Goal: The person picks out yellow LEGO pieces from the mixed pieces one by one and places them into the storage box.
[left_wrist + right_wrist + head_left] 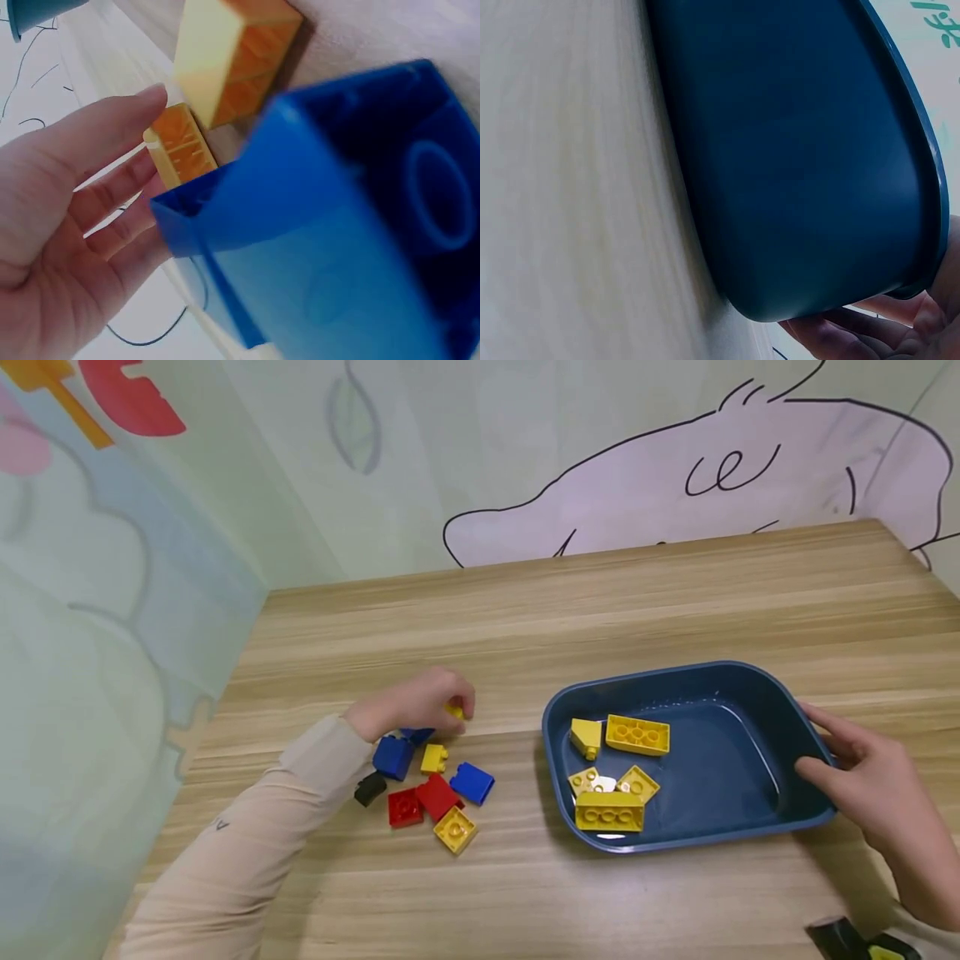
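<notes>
My left hand point(420, 697) pinches a small yellow toy brick point(181, 146) between thumb and fingers, just behind a loose pile. In that pile lie blue bricks point(472, 783), red bricks point(406, 807), a black piece point(370, 789) and more yellow bricks point(455, 830). Close to the left hand, a large blue brick point(300, 255) covers part of the left wrist view. My right hand point(873, 772) grips the right end of a dark blue plastic tray point(720, 777), thumb over the rim and fingers outside. Several yellow bricks point(637, 735) sit in the tray's left half, beside a small white piece point(603, 784).
The wooden table point(525, 635) meets a wall with painted drawings point(600, 460) at the back and another wall point(97, 610) at the left. A black object point(862, 939) is by the right wrist at the lower right.
</notes>
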